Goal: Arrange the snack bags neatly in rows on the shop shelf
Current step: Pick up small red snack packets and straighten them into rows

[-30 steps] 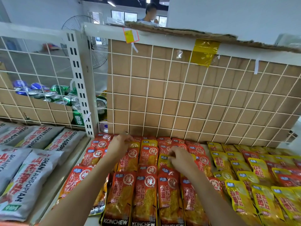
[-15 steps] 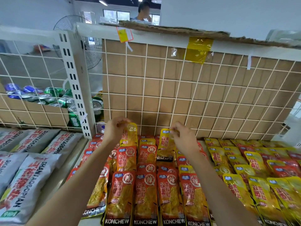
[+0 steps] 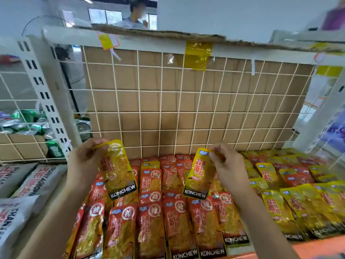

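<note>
L hand [image 3: 84, 162] pinches a yellow bag [image 3: 118, 171] by its top seal; R hand [image 3: 228, 170] pinches a second yellow bag [image 3: 200, 175] the same way. Both bags hang over the red rows [image 3: 151, 223] mid-shelf [image 3: 315, 246]. Probably they belong w/ the yellow rows [image 3: 280, 208] at the shelf's right end. Lay each flat, label up, KONCHEW end toward the front edge, w/ even overlap.

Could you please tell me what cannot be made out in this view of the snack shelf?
Head view:
Red bags behind the left yellow bag and right yellow bag: hidden by them and by the left hand and right hand.
Front red bags: bottoms cut off by the lower edge.
Cans at left: blurred, labels unreadable.
</note>
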A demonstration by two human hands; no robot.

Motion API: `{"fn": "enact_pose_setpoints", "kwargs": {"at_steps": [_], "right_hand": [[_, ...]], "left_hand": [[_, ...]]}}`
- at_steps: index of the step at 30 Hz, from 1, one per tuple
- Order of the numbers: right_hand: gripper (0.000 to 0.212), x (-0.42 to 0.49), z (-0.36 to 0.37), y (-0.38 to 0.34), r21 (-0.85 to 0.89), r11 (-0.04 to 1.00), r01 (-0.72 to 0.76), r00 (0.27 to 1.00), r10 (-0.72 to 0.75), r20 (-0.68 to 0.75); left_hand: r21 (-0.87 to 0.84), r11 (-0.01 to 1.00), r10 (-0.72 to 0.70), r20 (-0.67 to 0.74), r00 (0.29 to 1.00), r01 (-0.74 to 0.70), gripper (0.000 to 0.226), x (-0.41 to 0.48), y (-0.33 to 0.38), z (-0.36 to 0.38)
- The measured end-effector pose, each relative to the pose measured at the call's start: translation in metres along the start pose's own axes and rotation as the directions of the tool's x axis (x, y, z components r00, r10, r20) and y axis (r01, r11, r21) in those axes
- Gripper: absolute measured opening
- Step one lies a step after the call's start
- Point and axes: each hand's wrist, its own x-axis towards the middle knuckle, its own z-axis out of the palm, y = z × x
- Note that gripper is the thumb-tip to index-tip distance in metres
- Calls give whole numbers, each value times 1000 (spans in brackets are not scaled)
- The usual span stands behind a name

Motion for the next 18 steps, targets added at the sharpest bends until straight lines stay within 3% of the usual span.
{"fn": "enact_pose_setpoints", "kwargs": {"at_steps": [5,11,18], "right_hand": [[39,-26,-32,16,-22,998,-55,998,55,-8],[41,-59,-73,43,-84,986,-142,990,140,-37],[38,-85,-125,76,-186,957,-221,975,220,-26]], "left_hand": [[59,998,-4,154,988,-5,21,-26,11,15],[119,992,4,265,964,-37,37,-51,21,50],[41,998,-61,357,932,49,30,-81,23,104]]}}
